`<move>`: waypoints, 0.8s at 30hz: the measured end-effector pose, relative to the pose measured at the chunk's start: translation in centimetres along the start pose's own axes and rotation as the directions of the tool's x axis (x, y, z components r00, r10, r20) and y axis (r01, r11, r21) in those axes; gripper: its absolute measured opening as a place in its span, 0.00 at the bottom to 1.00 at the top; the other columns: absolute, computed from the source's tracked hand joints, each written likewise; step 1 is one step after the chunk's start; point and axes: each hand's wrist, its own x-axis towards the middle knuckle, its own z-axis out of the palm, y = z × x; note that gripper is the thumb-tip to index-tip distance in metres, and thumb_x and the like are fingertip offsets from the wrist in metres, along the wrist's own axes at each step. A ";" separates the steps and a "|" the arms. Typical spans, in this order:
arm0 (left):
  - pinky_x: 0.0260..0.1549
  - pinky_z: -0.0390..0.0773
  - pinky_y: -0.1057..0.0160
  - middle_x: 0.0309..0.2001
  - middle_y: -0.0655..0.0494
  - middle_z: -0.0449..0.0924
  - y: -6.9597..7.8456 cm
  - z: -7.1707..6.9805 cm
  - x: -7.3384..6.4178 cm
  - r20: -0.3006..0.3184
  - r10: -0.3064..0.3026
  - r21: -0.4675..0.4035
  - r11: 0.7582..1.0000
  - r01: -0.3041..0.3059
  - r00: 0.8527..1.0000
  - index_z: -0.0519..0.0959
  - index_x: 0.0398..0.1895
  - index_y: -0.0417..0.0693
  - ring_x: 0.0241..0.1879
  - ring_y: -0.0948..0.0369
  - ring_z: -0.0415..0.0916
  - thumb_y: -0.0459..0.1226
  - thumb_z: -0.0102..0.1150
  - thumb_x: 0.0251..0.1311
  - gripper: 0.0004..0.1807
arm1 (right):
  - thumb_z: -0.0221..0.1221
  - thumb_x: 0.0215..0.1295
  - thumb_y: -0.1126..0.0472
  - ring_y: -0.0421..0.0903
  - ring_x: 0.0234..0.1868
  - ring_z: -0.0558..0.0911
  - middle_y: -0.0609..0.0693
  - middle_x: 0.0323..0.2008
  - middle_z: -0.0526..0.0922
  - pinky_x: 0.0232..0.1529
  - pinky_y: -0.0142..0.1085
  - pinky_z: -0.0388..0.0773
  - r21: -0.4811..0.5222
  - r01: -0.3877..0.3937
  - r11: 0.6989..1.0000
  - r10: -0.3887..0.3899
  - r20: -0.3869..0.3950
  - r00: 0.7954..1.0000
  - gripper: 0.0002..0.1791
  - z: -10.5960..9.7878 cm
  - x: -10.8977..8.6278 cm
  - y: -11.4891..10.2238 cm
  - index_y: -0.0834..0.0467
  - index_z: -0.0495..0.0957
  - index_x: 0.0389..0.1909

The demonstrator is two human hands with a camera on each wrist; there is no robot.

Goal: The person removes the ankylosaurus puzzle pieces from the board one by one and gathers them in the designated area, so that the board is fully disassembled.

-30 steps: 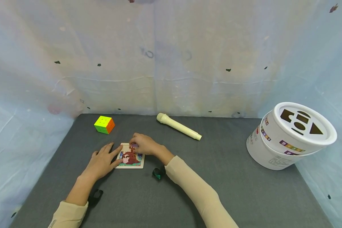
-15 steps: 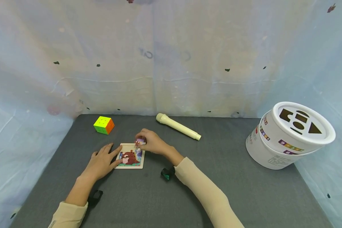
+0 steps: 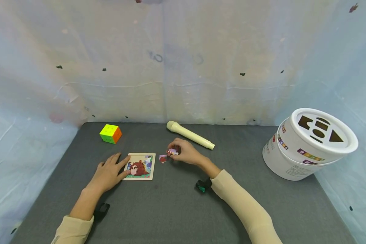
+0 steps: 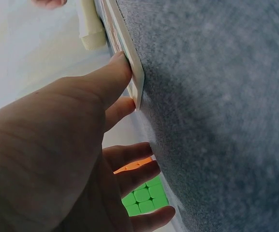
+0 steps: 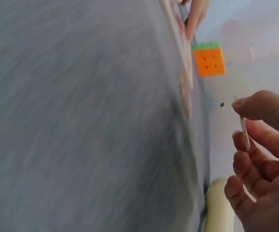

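A small wooden jigsaw board [image 3: 137, 157] with a reddish-brown animal picture lies on the dark table, its upper part bare of pieces. My left hand [image 3: 108, 173] rests at the board's left side. In the left wrist view, the thumb [image 4: 115, 70] presses on the board's edge, the index fingertip touches its corner, and the other fingers are spread. To the right of the board, my right hand [image 3: 186, 152] pinches a jigsaw piece [image 3: 172, 152] between thumb and fingers, above the table. Another jigsaw piece [image 3: 163, 158] lies just right of the board.
A puzzle cube [image 3: 110, 134] sits at the back left. Behind the right hand lies a cream microphone-shaped stick [image 3: 190, 135]. A white tub [image 3: 295, 152] with shaped holes in its lid stands far right. Pale sheeting [image 3: 183, 67] hangs behind the table.
My right hand has lifted a jigsaw piece from the board's upper part and carried it right. The loose piece beside the board has come into view. My left hand stays put.
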 end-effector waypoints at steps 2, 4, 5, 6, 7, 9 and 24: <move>0.55 0.59 0.24 0.70 0.28 0.58 0.0 0.0 0.0 -0.003 0.001 0.002 1.000 -0.001 1.000 0.64 0.75 0.47 0.68 0.33 0.56 0.52 0.57 0.68 0.36 | 0.67 0.61 0.67 0.49 0.37 0.75 0.51 0.41 0.79 0.38 0.36 0.73 -0.035 -0.009 0.999 0.010 0.015 1.000 0.14 -0.3 -0.5 0.4 0.64 0.82 0.48; 0.55 0.59 0.25 0.70 0.28 0.58 0.0 0.0 -0.1 -0.007 0.002 0.002 1.000 -0.002 1.000 0.64 0.75 0.47 0.68 0.33 0.57 0.52 0.58 0.68 0.36 | 0.68 0.61 0.66 0.48 0.39 0.74 0.50 0.41 0.79 0.40 0.37 0.73 -0.066 -0.014 0.998 0.017 0.032 0.999 0.14 -0.6 -0.8 0.7 0.63 0.82 0.48; 0.55 0.59 0.25 0.70 0.28 0.59 0.0 0.0 -0.1 -0.009 0.002 0.002 1.000 -0.002 1.000 0.64 0.75 0.47 0.68 0.33 0.57 0.52 0.58 0.68 0.36 | 0.68 0.60 0.66 0.48 0.39 0.74 0.50 0.41 0.79 0.41 0.37 0.72 -0.078 -0.018 0.997 0.021 0.041 0.999 0.14 -0.7 -1.0 0.8 0.63 0.82 0.48; 0.55 0.59 0.25 0.70 0.28 0.59 0.0 0.0 -0.1 -0.009 0.002 0.002 1.000 -0.002 1.000 0.64 0.75 0.47 0.68 0.33 0.57 0.52 0.58 0.68 0.36 | 0.68 0.60 0.66 0.47 0.39 0.73 0.50 0.41 0.78 0.41 0.37 0.72 -0.085 -0.019 0.996 0.023 0.052 0.998 0.15 -0.8 -1.1 0.9 0.63 0.83 0.48; 0.55 0.60 0.25 0.70 0.28 0.59 0.1 0.0 -0.1 -0.011 0.004 0.004 1.000 -0.004 1.000 0.64 0.75 0.47 0.68 0.33 0.57 0.52 0.58 0.68 0.36 | 0.68 0.60 0.66 0.46 0.40 0.73 0.51 0.41 0.78 0.41 0.37 0.71 -0.087 -0.017 0.996 0.023 0.062 0.998 0.15 -0.8 -1.2 1.0 0.63 0.83 0.48; 0.55 0.60 0.25 0.70 0.28 0.59 0.1 0.1 -0.1 -0.009 0.001 0.004 1.000 -0.001 1.000 0.64 0.75 0.47 0.68 0.33 0.57 0.52 0.58 0.68 0.36 | 0.67 0.60 0.66 0.47 0.40 0.73 0.52 0.41 0.79 0.41 0.37 0.71 -0.086 -0.011 0.996 0.018 0.080 0.997 0.15 -0.9 -1.3 1.1 0.63 0.83 0.49; 0.56 0.59 0.24 0.70 0.28 0.59 0.2 0.0 -0.2 -0.006 -0.007 0.002 1.000 0.007 1.000 0.64 0.75 0.46 0.68 0.33 0.57 0.52 0.58 0.68 0.36 | 0.67 0.62 0.63 0.48 0.43 0.74 0.51 0.43 0.81 0.44 0.40 0.66 -0.171 0.014 0.985 0.008 0.125 0.992 0.15 0.4 -0.8 1.7 0.59 0.84 0.50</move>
